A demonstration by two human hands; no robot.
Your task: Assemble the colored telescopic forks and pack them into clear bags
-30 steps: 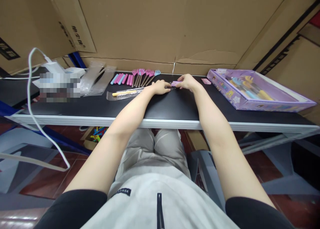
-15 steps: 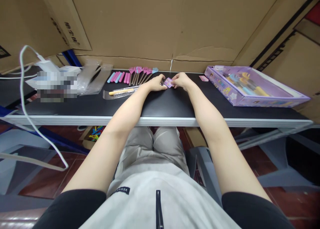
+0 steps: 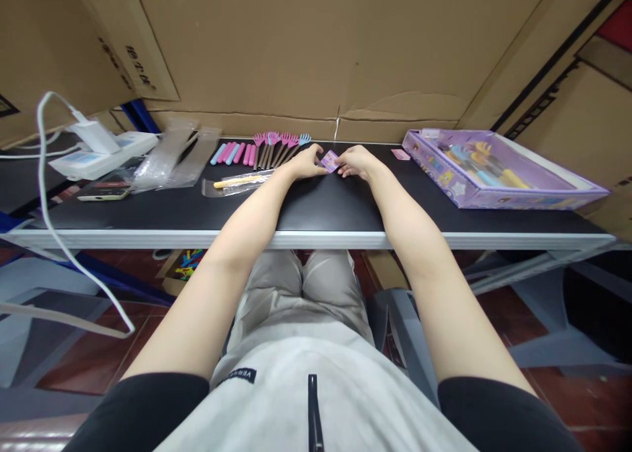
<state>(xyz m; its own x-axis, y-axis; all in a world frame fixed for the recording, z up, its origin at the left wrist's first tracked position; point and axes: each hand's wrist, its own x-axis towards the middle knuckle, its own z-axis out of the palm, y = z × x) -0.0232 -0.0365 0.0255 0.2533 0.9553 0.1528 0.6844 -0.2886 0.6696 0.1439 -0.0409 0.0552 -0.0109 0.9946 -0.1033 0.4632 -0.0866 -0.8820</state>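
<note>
A small pink-purple printed card (image 3: 330, 161) is between my two hands over the middle of the black tabletop. My left hand (image 3: 308, 163) has thumb and fingers curved round the card's left side. With bent fingertips, my right hand (image 3: 357, 162) pinches its right edge. Beside my left wrist lies a clear plastic sleeve (image 3: 208, 188) with a yellow stick-like handle (image 3: 237, 181) in it; its far end is hidden behind my left hand. Behind that are several claw-ended sticks (image 3: 276, 150), pink and blue, and several short pink and blue grips (image 3: 239, 153).
A purple open box (image 3: 461, 194) at right holds several claw-ended tools. Another pink card (image 3: 400, 154) lies beside it. At left are clear plastic bags (image 3: 170, 159), a phone (image 3: 105, 191), a power strip (image 3: 81, 165) and a hanging white cable (image 3: 47, 195). Cardboard (image 3: 276, 50) walls the back.
The card and both hands stay in nearly the same place, with small finger shifts around the card. The whole view has shifted slightly.
</note>
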